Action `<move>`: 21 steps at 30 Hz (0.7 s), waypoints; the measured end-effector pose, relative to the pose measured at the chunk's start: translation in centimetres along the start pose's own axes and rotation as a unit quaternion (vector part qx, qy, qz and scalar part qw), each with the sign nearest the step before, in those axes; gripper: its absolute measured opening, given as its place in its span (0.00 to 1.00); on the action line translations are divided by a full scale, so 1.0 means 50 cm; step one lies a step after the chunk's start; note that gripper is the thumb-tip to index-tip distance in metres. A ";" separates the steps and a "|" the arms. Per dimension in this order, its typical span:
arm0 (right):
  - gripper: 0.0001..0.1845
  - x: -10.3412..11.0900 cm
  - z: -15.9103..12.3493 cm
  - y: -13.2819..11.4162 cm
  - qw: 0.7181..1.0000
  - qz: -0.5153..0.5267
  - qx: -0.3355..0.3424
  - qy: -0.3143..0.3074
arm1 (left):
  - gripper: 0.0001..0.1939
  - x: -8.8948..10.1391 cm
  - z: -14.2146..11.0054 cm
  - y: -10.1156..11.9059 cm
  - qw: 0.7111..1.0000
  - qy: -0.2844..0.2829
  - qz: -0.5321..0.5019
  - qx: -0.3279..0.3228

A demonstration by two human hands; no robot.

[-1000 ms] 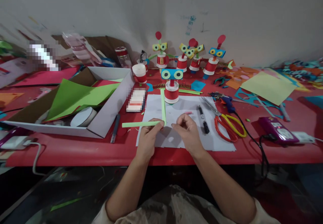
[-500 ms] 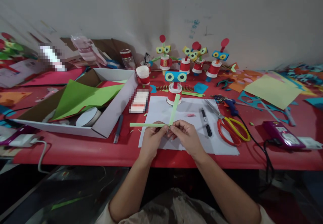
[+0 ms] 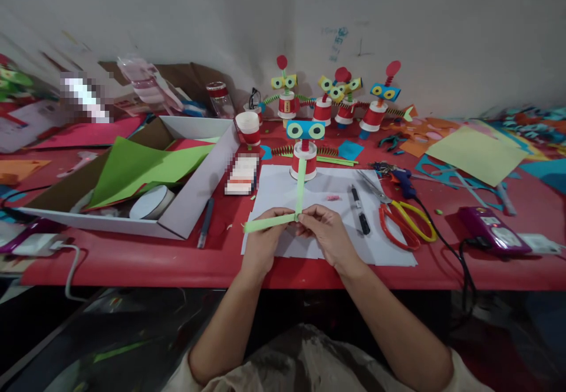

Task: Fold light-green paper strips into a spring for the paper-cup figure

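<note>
Two light green paper strips [image 3: 301, 185] meet at a right angle between my fingertips, one pointing away from me and the other to the left. My left hand [image 3: 264, 240] is closed on them near the joint, its back partly covered by the left-pointing strip. My right hand [image 3: 326, 230] pinches the same corner with thumb and fingers. Beneath both hands lie white paper sheets [image 3: 274, 188]. Just beyond stands a paper-cup figure [image 3: 304, 159] with blue eye-piece and coiled paper arms; the far strip end overlaps it in view.
Right of my hands lie a black pen [image 3: 361, 210], scissors [image 3: 404, 224] and a blue glue gun [image 3: 404, 183]. A white box [image 3: 207, 180] with coloured paper stands left, near a marker [image 3: 206, 223]. Several cup figures [image 3: 287, 106] line the wall. A purple power socket [image 3: 493, 231] sits far right.
The left-pointing strip has swung over my left hand and its end now tilts slightly toward me. The other strip has turned more upright. Both hands stay at the joint.
</note>
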State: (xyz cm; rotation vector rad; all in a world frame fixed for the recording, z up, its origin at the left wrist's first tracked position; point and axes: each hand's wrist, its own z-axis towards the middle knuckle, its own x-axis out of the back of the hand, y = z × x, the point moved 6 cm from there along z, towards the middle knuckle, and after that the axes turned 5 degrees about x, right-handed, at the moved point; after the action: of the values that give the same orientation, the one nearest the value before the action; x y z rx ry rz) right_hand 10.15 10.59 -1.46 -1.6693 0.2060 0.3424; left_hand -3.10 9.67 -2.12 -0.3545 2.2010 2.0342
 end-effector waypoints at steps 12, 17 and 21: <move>0.07 -0.006 -0.006 -0.007 0.995 -0.071 0.061 -0.024 | 0.10 -0.006 -0.006 0.010 1.000 0.021 -0.013 0.002; 0.04 -0.013 -0.005 -0.011 0.990 -0.094 0.091 -0.042 | 0.11 -0.003 -0.005 0.005 0.999 0.043 -0.026 0.007; 0.10 -0.002 0.000 0.000 0.996 -0.070 0.051 -0.002 | 0.09 -0.001 -0.005 0.004 0.999 0.043 -0.030 -0.002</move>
State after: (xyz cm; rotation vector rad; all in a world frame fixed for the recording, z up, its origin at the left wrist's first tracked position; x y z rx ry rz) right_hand 10.07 10.57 -1.43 -1.5714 0.1008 0.2268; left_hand -3.11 9.42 -1.90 -0.5119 2.2073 2.0277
